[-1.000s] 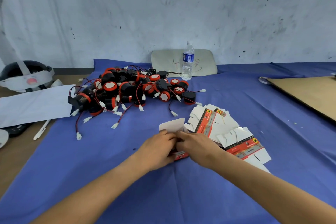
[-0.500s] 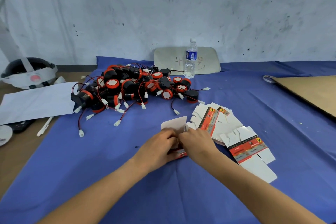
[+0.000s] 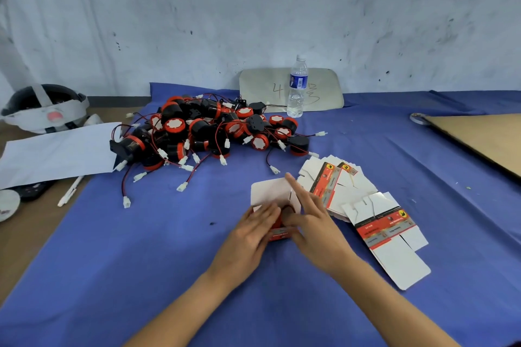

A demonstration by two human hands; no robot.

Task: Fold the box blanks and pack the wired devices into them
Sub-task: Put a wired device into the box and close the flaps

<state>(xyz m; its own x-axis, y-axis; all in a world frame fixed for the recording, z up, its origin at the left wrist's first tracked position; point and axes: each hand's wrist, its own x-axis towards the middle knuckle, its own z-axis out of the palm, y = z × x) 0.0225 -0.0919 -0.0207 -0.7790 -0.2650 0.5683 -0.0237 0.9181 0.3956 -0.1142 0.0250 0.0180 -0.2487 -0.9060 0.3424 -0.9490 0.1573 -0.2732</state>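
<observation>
A small red-and-white box [image 3: 277, 229] stands on the blue cloth between my hands, its white lid flap [image 3: 267, 191] raised behind it. My left hand [image 3: 251, 236] grips the box's left side. My right hand [image 3: 313, 222] holds the right side, index finger stretched out over the flap. A fanned stack of flat box blanks [image 3: 335, 183] lies just right of my hands, with one more blank [image 3: 389, 236] nearer me. A heap of black-and-red wired devices [image 3: 208, 129] with white connectors lies farther back, to the left.
A water bottle [image 3: 296, 87] stands at the back before a pale board [image 3: 290, 90]. A brown cardboard sheet [image 3: 485, 138] lies far right. White paper [image 3: 56, 152], a pen [image 3: 70, 191] and a helmet-like headset [image 3: 45, 107] sit on the wooden surface to the left.
My hands stay on the box. My right index finger has straightened out over the raised flap, and the left fingers have spread along the box's side.
</observation>
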